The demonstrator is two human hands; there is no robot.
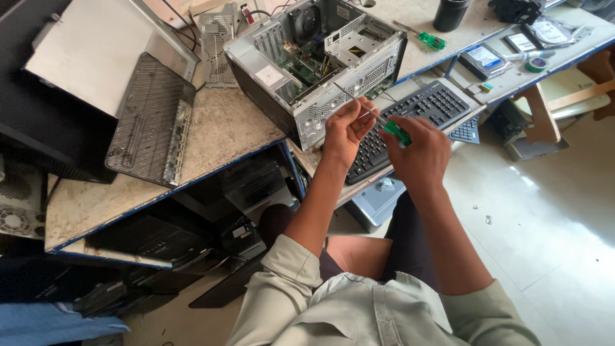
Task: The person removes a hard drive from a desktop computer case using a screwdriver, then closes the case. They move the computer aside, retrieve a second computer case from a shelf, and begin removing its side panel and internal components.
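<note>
Green screwdriver handle [398,133] sits in right hand's [419,154] grip, shaft touching left hand [346,131].

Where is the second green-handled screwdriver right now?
Head view, upper right: the spare green-handled screwdriver lies on the bench between the open computer case and black cup.

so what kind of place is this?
Probably a computer repair workshop: an opened desktop case on a worn bench, a green-handled screwdriver in the person's hands, a loose hard drive and keyboard nearby.
</note>
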